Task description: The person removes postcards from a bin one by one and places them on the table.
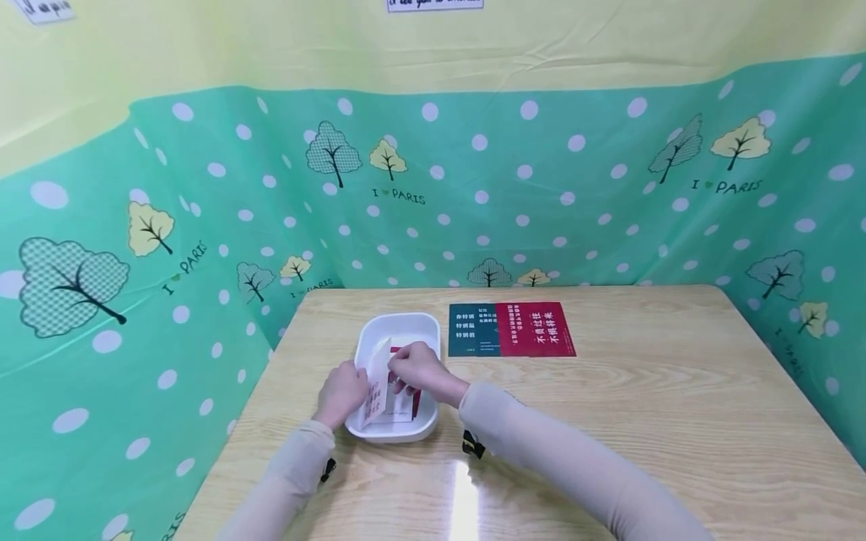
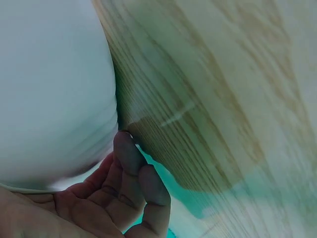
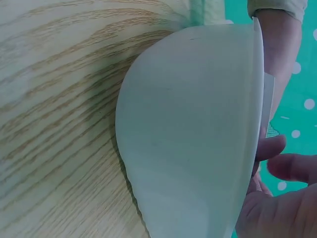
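On the left part of the table stands a white plastic basin [image 1: 401, 319] with paper cards inside. My left hand [image 1: 343, 393] grips its left rim, the fingers [image 2: 130, 153] against the outer wall. Close by that hand, a white card [image 1: 376, 387] with red writing stands tilted along the basin's left side. Over the basin, my right hand [image 1: 421, 370] has bent fingers right at this card's edge. I cannot tell whether they pinch it. Beneath them lie a white card [image 1: 398, 406] and a red card [image 1: 416, 403], both partly covered. The right wrist view shows mostly the basin's outer wall [image 3: 188, 124].
Behind and right of the basin, a dark green card [image 1: 471, 330] and a red card [image 1: 537, 330] lie flat side by side on the wooden table [image 1: 643, 406]. Green cloth [image 1: 473, 188] with dots and trees hangs along the table's back and sides.
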### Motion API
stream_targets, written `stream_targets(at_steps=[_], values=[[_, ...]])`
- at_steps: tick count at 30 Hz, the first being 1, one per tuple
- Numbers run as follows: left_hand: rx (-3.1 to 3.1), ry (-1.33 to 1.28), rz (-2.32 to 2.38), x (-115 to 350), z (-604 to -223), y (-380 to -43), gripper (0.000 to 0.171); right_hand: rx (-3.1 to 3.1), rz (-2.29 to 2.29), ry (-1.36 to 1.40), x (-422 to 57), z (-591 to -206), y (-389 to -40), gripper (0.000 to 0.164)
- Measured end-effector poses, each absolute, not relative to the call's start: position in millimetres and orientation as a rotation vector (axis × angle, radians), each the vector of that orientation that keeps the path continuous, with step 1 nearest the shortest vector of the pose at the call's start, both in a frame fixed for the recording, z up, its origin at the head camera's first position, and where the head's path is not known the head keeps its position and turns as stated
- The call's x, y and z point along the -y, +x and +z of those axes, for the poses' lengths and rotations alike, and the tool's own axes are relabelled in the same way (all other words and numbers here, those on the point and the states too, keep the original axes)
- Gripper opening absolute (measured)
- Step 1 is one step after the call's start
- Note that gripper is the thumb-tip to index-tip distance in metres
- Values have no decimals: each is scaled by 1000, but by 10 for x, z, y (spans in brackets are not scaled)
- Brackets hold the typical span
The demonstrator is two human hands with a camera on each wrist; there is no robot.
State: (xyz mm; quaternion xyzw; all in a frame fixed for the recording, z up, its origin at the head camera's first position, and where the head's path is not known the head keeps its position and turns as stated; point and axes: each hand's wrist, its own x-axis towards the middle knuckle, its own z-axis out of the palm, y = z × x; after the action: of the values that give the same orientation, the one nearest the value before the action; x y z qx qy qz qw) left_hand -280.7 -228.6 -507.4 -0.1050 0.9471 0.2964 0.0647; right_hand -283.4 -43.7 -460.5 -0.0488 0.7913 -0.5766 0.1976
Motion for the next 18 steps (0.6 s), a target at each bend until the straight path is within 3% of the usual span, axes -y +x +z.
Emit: stream_targets(at_steps=[18], values=[[-2815, -335, 927, 2269, -5050, -2790, 30, -2322, -1524, -159, 338, -4530, -2811, 8]])
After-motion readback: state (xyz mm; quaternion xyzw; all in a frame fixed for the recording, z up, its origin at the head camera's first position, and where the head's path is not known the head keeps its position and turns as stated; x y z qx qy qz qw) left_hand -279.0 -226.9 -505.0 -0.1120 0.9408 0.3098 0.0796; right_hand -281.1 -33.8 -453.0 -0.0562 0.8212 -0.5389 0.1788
